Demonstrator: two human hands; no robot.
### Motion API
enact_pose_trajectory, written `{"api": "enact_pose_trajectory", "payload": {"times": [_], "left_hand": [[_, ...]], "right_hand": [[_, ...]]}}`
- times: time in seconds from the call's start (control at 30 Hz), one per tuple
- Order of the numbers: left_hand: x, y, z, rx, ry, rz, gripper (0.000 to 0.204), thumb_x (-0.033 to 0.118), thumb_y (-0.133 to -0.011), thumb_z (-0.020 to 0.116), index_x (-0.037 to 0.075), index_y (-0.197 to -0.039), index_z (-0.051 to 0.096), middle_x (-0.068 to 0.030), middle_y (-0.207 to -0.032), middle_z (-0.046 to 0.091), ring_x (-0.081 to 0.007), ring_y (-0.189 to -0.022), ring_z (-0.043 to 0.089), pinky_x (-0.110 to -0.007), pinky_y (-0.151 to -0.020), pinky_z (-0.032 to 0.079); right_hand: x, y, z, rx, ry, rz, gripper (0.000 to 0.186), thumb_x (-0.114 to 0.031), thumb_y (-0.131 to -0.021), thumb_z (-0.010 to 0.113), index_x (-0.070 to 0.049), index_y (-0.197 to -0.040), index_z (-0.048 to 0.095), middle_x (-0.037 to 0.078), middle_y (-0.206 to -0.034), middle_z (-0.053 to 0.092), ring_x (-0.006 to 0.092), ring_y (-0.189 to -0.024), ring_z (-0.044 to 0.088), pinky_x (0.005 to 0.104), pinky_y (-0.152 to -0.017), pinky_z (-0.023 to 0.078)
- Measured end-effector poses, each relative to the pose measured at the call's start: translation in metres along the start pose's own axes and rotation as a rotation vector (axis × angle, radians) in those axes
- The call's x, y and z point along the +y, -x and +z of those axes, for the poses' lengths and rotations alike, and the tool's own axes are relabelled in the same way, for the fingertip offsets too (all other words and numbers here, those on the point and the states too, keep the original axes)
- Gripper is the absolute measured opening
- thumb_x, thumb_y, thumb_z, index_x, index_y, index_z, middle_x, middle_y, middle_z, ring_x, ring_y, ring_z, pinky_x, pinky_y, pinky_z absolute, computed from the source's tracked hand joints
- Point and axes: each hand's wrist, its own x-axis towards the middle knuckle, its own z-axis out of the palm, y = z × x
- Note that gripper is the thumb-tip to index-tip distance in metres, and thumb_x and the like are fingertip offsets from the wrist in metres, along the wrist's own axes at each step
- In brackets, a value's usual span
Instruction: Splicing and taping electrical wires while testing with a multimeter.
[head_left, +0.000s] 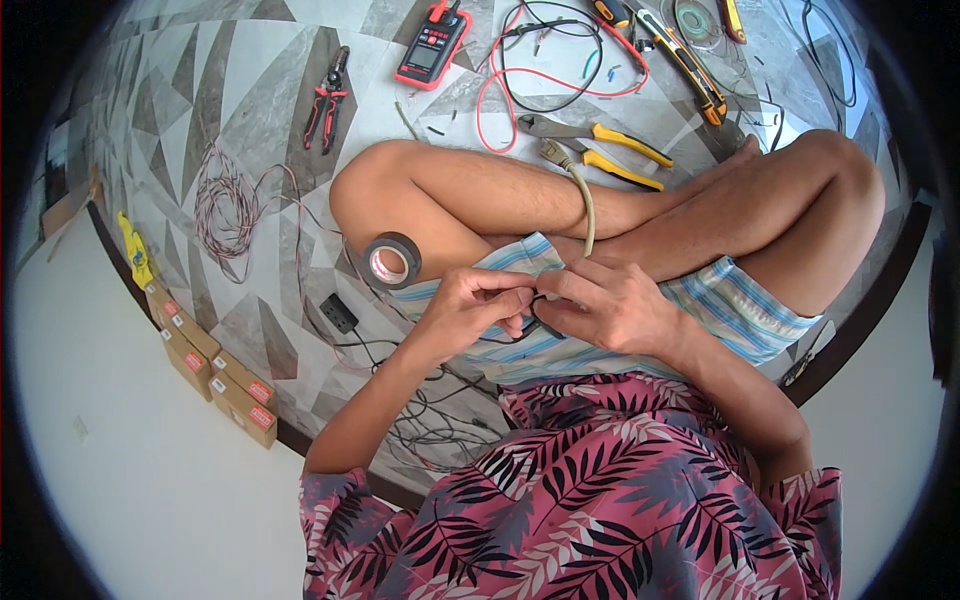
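Note:
Over my lap, both hands are closed with their fingertips close together. My left hand (470, 312) pinches at a thin black cable (541, 322) that loops between the hands; the exact grip point is hidden by the fingers. My right hand (618, 305) is closed where a beige cable (588, 205) runs down into its fingers. The plug (554, 152) on that cable's upper end lies over my shin. A roll of black electrical tape (408, 248) rests on my left thigh.
Ahead lie yellow-handled pliers (620, 168), a red-handled wire stripper (325, 110), a red-black meter (433, 45), red and black leads (560, 80) and a utility knife (690, 75). At left are a wire coil (228, 208), a black socket (339, 313), tangled cables (435, 425) and cardboard boxes (243, 410).

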Motion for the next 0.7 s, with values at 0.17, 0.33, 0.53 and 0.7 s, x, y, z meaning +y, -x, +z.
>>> {"api": "enact_pose_trajectory", "payload": {"times": [0.17,0.33,0.53,0.7], "left_hand": [[-0.006,-0.001,-0.001,-0.005,-0.069,0.066,0.026,0.009,-0.097,0.065,-0.005,-0.118,0.069,-0.0041,-0.084,0.068,-0.0069,-0.068,0.062,-0.023,-0.062,0.053],[-0.012,0.000,0.006,0.037,-0.242,0.224,0.022,0.008,-0.097,0.064,-0.001,-0.115,0.072,-0.0047,-0.084,0.068,-0.0064,-0.063,0.062,-0.023,-0.058,0.052],[-0.019,-0.001,0.007,0.075,-0.300,0.340,0.020,0.006,-0.097,0.062,-0.001,-0.112,0.072,-0.0060,-0.084,0.068,-0.0085,-0.064,0.065,-0.024,-0.059,0.052],[-0.017,0.000,0.009,0.076,-0.398,0.388,0.016,0.002,-0.097,0.061,-0.004,-0.107,0.072,-0.0076,-0.085,0.067,-0.0096,-0.064,0.063,-0.024,-0.059,0.052]], "right_hand": [[-0.002,0.004,0.008,0.129,-0.051,0.063,0.032,-0.008,-0.062,0.070,-0.004,-0.093,0.069,0.006,-0.112,0.061,0.0236,-0.084,0.065,0.0346,-0.062,0.056],[-0.003,0.017,0.024,0.187,-0.147,0.180,0.037,0.000,-0.062,0.070,-0.003,-0.099,0.068,0.008,-0.114,0.062,0.0267,-0.089,0.066,0.0373,-0.066,0.057],[-0.003,0.019,0.028,0.265,-0.207,0.194,0.036,0.001,-0.063,0.071,-0.003,-0.098,0.070,0.010,-0.108,0.064,0.0260,-0.084,0.067,0.0366,-0.066,0.057],[-0.001,0.021,0.029,0.273,-0.123,0.139,0.033,0.003,-0.063,0.073,-0.002,-0.095,0.071,0.009,-0.103,0.066,0.0243,-0.082,0.068,0.0349,-0.063,0.056]]}}
